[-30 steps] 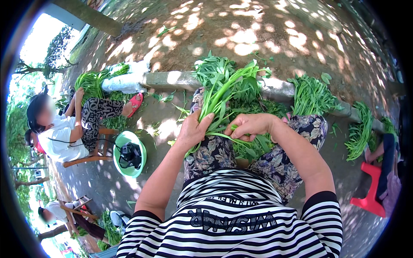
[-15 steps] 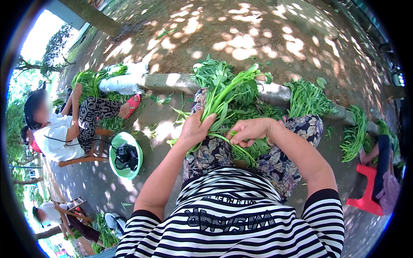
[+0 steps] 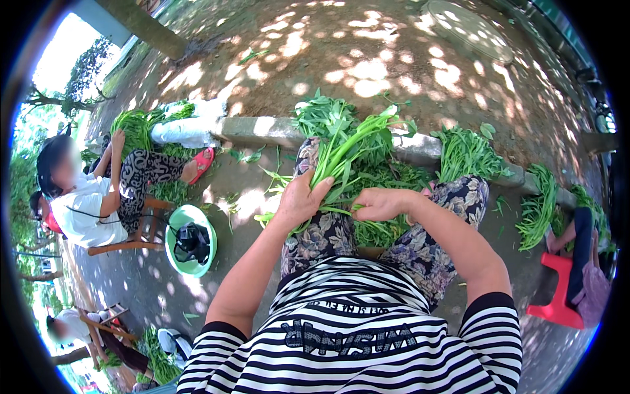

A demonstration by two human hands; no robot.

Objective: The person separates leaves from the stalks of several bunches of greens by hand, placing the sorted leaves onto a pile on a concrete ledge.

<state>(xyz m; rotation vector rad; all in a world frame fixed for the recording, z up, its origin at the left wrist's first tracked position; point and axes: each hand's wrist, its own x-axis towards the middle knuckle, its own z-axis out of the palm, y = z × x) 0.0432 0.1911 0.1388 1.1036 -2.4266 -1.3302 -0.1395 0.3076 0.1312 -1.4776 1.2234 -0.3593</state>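
A bunch of long-stemmed leafy greens (image 3: 351, 146), which looks like water spinach, slants up and to the right above my lap. My left hand (image 3: 304, 198) is closed around its stems, thumb across the top. Just to the right, my right hand (image 3: 379, 204) is closed on a green stem that runs from the bunch; its fingertips are turned under and hidden. Loose greens (image 3: 387, 176) lie between my knees below the bunch. Another leafy heap (image 3: 321, 115) rests on the low kerb straight ahead.
More greens lie along the concrete kerb (image 3: 259, 129), including a bundle (image 3: 462, 152) at right. A pale green basin (image 3: 209, 253) with a black item stands left. A co-worker (image 3: 92, 207) sits beyond it. A red stool (image 3: 558, 289) and another person's legs are far right.
My right hand has rolled over so its knuckles face up, and less of the stem shows below it. The bunch in my left hand has shifted slightly right and down.
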